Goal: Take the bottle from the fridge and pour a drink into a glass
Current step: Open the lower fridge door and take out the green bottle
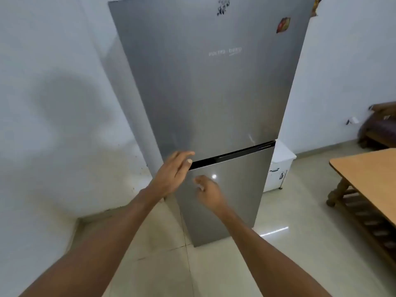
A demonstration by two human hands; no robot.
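A tall silver two-door fridge (210, 93) stands against the white wall, both doors closed. A dark handle groove (233, 154) runs between the upper and lower door. My left hand (174, 171) is at the left end of that groove, fingers straight and relaxed, holding nothing. My right hand (206, 191) hovers in front of the lower door (231, 194), fingers loosely curled, empty. No bottle or glass is in view.
A wooden table (368, 179) stands at the right, with a dark wooden seat (379, 125) behind it. A small white cabinet (278, 168) sits right of the fridge. Magnets (283, 24) dot the upper door. Pale tiled floor (225, 271) lies below.
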